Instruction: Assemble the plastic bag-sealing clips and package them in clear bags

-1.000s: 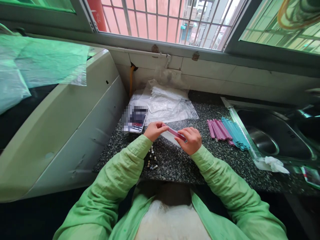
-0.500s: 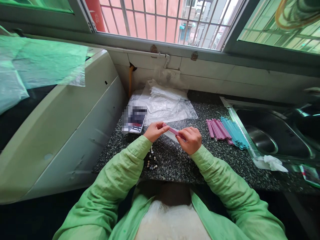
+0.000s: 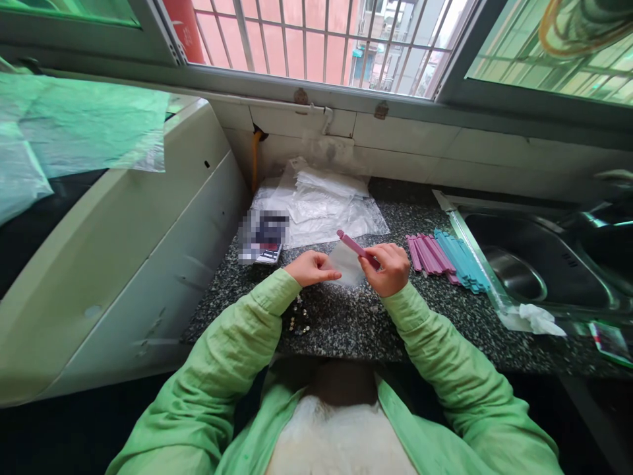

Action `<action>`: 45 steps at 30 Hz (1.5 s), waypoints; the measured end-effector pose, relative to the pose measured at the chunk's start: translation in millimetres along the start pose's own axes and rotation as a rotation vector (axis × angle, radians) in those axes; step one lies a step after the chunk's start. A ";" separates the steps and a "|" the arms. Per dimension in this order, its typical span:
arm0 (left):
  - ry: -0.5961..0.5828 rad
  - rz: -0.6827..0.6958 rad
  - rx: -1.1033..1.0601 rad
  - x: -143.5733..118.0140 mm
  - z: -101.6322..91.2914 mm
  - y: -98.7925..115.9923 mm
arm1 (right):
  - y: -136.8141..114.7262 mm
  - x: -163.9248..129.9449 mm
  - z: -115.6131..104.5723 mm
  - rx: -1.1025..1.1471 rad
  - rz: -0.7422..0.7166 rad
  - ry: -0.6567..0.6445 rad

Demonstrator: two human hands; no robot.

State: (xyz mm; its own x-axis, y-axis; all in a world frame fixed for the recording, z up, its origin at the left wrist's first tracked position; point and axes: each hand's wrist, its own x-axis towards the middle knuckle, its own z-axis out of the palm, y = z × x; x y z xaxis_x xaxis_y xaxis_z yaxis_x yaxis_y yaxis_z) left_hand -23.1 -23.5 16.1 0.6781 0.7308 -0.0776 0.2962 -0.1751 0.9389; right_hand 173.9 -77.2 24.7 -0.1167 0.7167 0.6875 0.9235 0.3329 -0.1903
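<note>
Over a speckled dark countertop, my right hand grips a thin pink stick by its lower end, the free end pointing up and left. My left hand pinches the edge of a small clear plastic bag that lies between the two hands. The stick's tip stands just above the bag and is apart from my left hand. Both sleeves are light green.
A row of pink sticks and blue sticks lies right of my right hand, beside a steel sink. A heap of clear bags and a phone sit behind. Beads lie near the front edge. A white appliance stands left.
My left hand has let go of the pink stick and now holds the clear bag. My right hand has moved right and up with the stick.
</note>
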 end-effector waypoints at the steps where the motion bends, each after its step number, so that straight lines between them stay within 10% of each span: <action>1: -0.049 -0.015 -0.030 -0.5 -0.1 -0.1 | 0.5 0.2 -0.2 -0.004 0.003 0.003; 20: -0.315 -0.082 -0.323 -10.3 -7.9 7.2 | 2.9 1.4 -4.1 0.000 -0.047 0.127; 31: -0.060 -0.160 -0.032 7.2 -8.9 -11.4 | 4.3 -7.5 14.1 -0.016 -0.088 -0.011; 45: 0.180 -0.088 -0.155 6.4 -7.3 1.2 | -2.6 -10.8 13.5 -0.003 -0.116 -0.023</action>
State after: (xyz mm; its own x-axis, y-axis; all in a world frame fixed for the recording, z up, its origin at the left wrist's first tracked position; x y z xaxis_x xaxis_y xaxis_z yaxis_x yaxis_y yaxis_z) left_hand -23.3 -14.2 19.2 0.5199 0.8467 -0.1134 0.2329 -0.0128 0.9724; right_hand 167.9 -77.5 8.3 -0.2310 0.6872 0.6888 0.9044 0.4127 -0.1084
